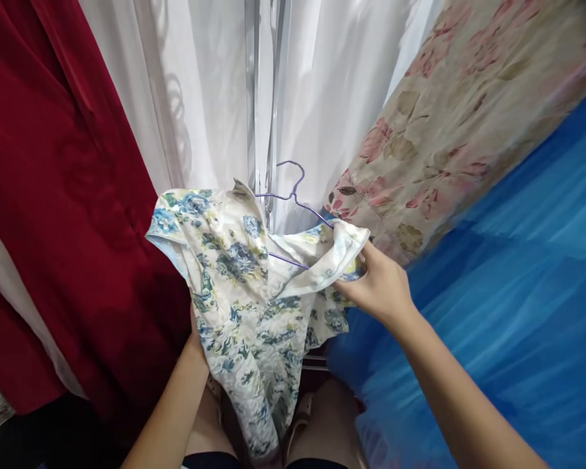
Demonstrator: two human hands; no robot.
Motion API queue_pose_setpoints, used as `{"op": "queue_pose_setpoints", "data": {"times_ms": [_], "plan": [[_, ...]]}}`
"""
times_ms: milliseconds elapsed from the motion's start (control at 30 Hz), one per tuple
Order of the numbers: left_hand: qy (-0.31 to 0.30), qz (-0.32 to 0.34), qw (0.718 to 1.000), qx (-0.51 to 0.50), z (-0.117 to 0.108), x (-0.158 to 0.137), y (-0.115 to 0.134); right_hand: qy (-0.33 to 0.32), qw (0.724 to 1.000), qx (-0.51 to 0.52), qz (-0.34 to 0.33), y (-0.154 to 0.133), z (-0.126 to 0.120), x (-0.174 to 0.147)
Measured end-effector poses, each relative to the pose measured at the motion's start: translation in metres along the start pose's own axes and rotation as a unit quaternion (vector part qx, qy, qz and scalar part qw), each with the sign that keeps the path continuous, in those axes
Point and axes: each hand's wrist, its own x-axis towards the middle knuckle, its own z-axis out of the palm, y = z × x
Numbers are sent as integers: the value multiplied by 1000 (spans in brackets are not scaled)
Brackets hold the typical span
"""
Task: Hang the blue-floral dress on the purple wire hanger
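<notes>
In front of me a white dress with blue and yellow flowers (239,260) hangs partly on a thin purple hanger (297,195). The hanger's hook points up, and its lower bar shows through the open neckline. My right hand (378,280) is closed on the garment's right shoulder, thumb below the folded-back neck edge. Behind the dress on the left side is my left hand (194,326); cloth hides its fingers. The left shoulder of the dress is spread out, while the skirt falls in folds toward my legs.
Dark red cloth (68,169) hangs at left, with white curtains (205,85) behind the hanger. A beige fabric with pink flowers (420,130) and blue tulle (493,312) hang at right. A metal pole (264,85) stands upright at the centre.
</notes>
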Motion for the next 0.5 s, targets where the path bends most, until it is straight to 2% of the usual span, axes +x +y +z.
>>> {"op": "queue_pose_setpoints", "data": {"times_ms": [100,133,200,300,367,433,500], "plan": [[166,18,977,-131,-13,-29,-10,-11,996,-27,-82,-6,-9,22],[213,8,966,-149,-16,-38,-16,-12,994,-29,-107,-4,-10,25],[269,-29,955,-118,-19,-51,-32,-25,989,-23,-145,3,-11,26],[299,-64,952,-30,-19,-65,-60,-47,983,-12,-176,17,-6,13],[294,-73,953,0,-17,-72,-76,-21,983,15,-184,17,4,-6],[296,-81,952,13,-18,-77,-87,35,981,100,-159,4,20,-37],[303,-81,949,23,-20,-82,-92,67,966,238,-81,-19,45,-78]]}}
